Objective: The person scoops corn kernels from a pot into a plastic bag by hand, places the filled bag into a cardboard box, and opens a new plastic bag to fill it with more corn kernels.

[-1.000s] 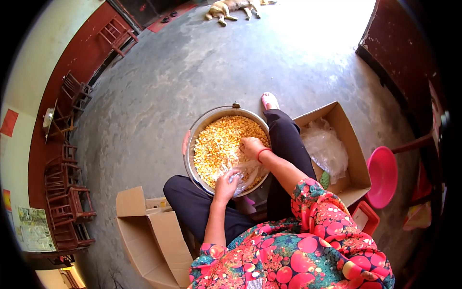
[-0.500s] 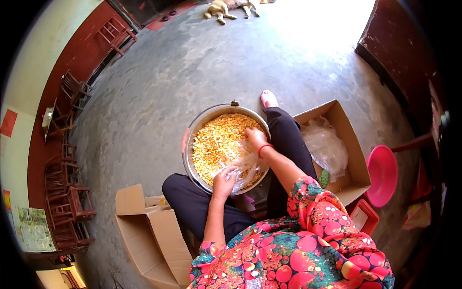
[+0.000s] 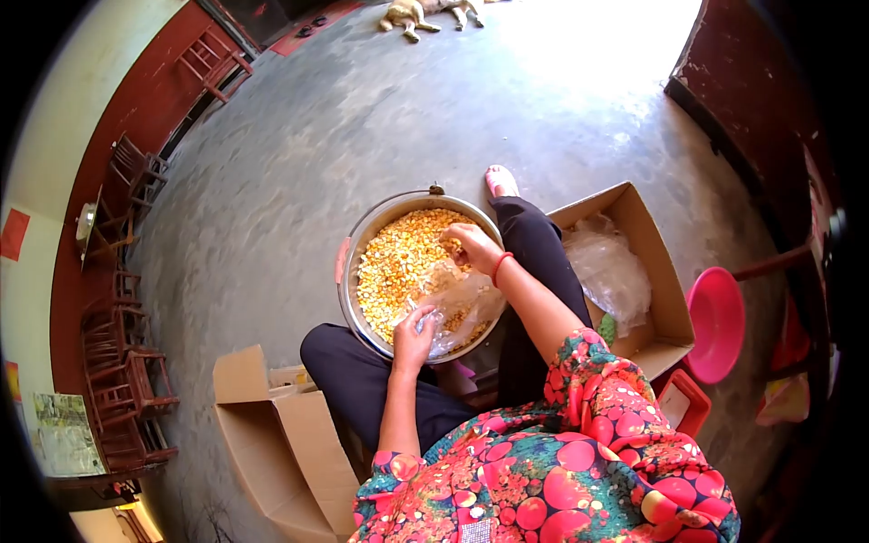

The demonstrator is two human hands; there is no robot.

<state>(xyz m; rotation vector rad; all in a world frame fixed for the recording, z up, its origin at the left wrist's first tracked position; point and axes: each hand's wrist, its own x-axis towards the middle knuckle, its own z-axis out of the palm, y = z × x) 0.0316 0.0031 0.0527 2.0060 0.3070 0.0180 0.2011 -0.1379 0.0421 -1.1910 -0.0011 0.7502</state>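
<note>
A metal bucket (image 3: 348,303) full of yellow corn kernels (image 3: 394,258) stands between my legs. My left hand (image 3: 414,337) is closed on the edge of a clear plastic bag (image 3: 462,303), which spreads over the near right part of the corn. Some kernels show through or under the film. Above the corn at the bucket's far right side, my right hand (image 3: 472,244) has its fingers curled together and pointing down, closed on corn kernels that are mostly hidden by the fingers. A red band circles the right wrist.
An open cardboard box (image 3: 665,317) with clear plastic bags (image 3: 611,271) stands at my right, beside a pink basin (image 3: 715,324) and a red container (image 3: 685,403). Another cardboard box (image 3: 272,443) is at my left. Wooden chairs (image 3: 149,385) line the left wall; a dog (image 3: 416,14) lies ahead.
My right hand has lifted out of the corn and drawn slightly left, its fingers now curled. The bag's film has opened out wider beneath it, while my left hand keeps its hold.
</note>
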